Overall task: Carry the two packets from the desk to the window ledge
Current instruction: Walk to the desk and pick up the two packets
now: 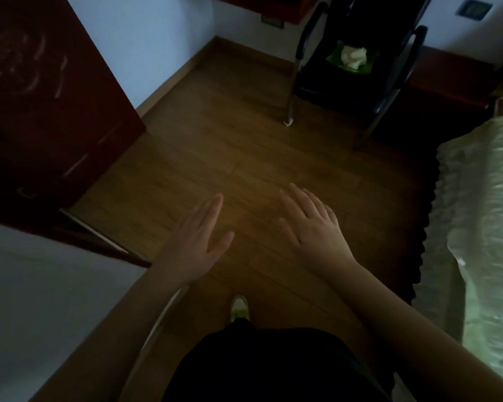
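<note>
Left hand (192, 247) and right hand (314, 227) both flat, fingers spread, empty over the floor (215, 134); 2 packets not in view, so risk is walking on past the dim chair (357, 68) at 1 o'clock empty-handed.

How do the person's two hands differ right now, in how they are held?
The left hand is turned partly edge-on with its fingers pressed together and the thumb jutting out, while the right hand lies flatter, back up, with its fingers spread. The left hand's fingertips point up and right; the right hand's point up and left. What they share: both are open, hold nothing, and are stretched out above the wooden floor.
</note>
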The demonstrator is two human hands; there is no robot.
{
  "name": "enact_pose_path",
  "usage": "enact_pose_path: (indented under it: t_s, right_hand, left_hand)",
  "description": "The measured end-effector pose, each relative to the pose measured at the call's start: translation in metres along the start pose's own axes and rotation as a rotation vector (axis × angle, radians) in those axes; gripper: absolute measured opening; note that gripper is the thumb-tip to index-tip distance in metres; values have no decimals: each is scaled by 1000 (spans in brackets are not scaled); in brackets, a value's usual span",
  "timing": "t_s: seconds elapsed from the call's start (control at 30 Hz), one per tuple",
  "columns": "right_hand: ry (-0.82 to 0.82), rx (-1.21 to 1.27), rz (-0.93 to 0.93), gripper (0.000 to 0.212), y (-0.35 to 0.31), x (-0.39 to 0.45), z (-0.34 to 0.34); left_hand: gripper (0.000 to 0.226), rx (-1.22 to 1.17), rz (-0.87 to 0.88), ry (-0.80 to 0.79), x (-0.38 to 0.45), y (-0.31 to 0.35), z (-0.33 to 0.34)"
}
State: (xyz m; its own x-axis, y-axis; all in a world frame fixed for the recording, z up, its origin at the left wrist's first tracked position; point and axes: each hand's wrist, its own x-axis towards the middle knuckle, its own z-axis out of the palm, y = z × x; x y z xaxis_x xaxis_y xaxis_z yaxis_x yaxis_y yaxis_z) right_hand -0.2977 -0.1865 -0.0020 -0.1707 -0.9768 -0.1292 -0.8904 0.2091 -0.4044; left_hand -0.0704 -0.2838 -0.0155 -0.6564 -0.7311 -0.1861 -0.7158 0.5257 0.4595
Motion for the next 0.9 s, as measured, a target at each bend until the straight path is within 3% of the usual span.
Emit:
enact_pose_path:
  t_s: [0.4, 0.9]
  right_hand:
    - [36, 0, 94, 61, -14, 169, -36]
    - [-33, -6, -2, 62, 48, 458, -93]
  left_hand:
    - [76, 265, 156, 34, 180, -55, -86]
    - [75, 255, -23, 109, 429, -108, -156]
